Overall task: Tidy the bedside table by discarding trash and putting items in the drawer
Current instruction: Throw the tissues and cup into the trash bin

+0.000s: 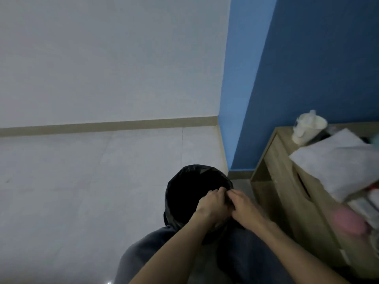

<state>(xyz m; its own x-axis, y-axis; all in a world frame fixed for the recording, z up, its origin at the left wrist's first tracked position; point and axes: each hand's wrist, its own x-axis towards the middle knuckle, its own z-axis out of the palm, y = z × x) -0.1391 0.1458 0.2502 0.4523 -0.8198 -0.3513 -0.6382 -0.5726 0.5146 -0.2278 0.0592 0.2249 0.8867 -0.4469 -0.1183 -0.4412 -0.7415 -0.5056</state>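
Bin-side work in a dim bedroom: the person's left hand and right hand meet at the table-facing edge of the bin. Both have their fingers curled and pinch the black liner where it folds over the rim. Whether either hand also holds a scrap of trash cannot be told.

The liner looks like thin, soft film, light and a little slippery. It is likely to tear or slide off the rim under a hard tug, so a gathered fold at the rim seems the surest hold.

Just to the right of the bin stands the wooden bedside table. On its far corner sits a clear plastic cup, probably light, easily crushed and best taken around its body and kept upright. A white sheet lies on the table nearer than the cup.

The bin's inside reads as solid black, so its contents are hidden. The table is cut off by the frame's right edge. A pink item and others beside it are too blurred to identify, and it is unclear whether the drawer stands open.
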